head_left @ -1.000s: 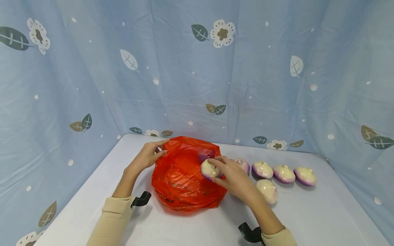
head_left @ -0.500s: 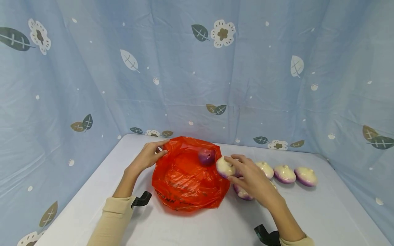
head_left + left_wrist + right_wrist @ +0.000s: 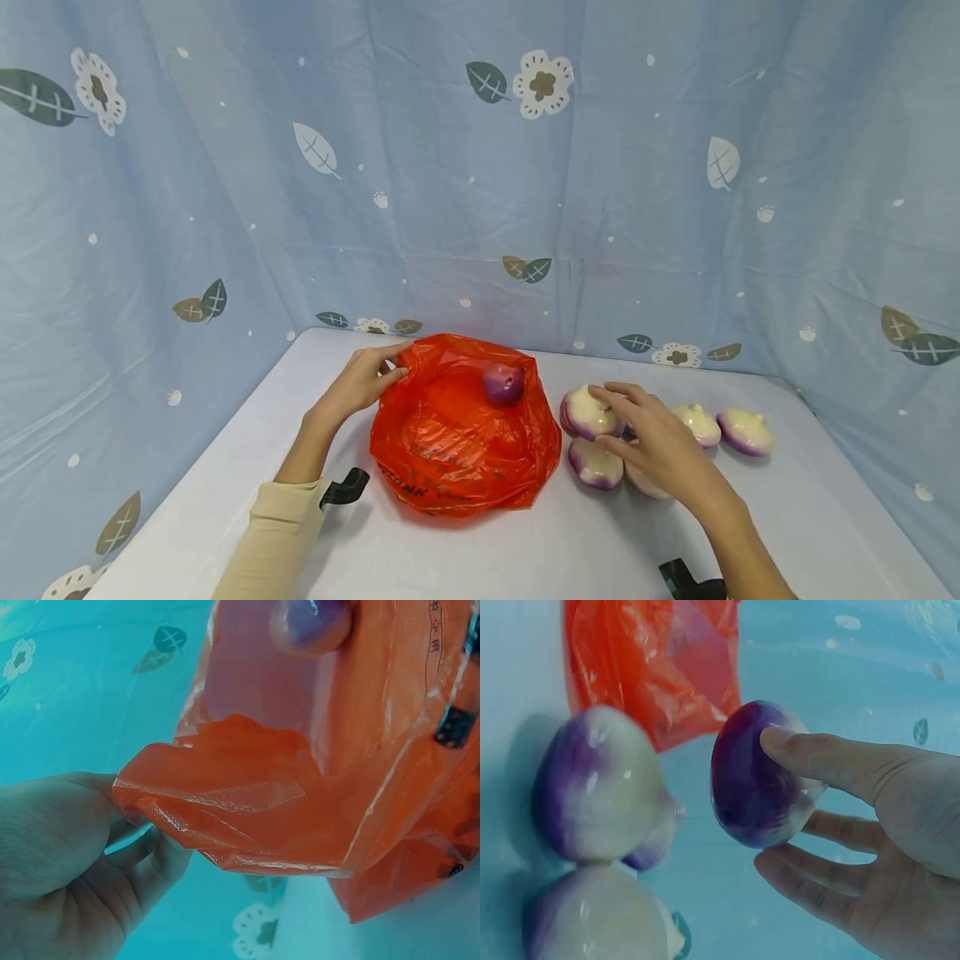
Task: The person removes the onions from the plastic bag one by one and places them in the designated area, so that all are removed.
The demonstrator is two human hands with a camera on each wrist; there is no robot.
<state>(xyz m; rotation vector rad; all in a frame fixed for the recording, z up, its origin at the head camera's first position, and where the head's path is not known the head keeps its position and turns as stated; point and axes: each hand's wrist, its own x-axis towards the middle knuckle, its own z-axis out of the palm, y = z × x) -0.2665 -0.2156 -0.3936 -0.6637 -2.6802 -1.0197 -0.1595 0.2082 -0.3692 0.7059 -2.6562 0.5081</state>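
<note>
A red plastic bag [image 3: 450, 442] stands with its mouth open, and a purple onion [image 3: 503, 383] lies inside against its far right wall. My left hand [image 3: 360, 379] pinches the bag's left rim between thumb and fingers; the left wrist view shows the gathered plastic [image 3: 217, 780] at the fingertips. To the right of the bag, my right hand [image 3: 660, 437] holds a purple-and-white onion [image 3: 750, 780] between thumb and fingertips, above other onions. One onion [image 3: 596, 463] sits just in front of it, and another [image 3: 697, 423] is partly covered by the hand.
Farthest right on the white table [image 3: 825, 500] lies one more onion [image 3: 745, 430]. Several onions sit close together around the right hand. A blue patterned curtain [image 3: 420, 167] encloses the table's back and sides.
My right hand has carried the onion rightward, from over the bag's mouth to above the group of onions. My left hand stays at the bag's rim.
</note>
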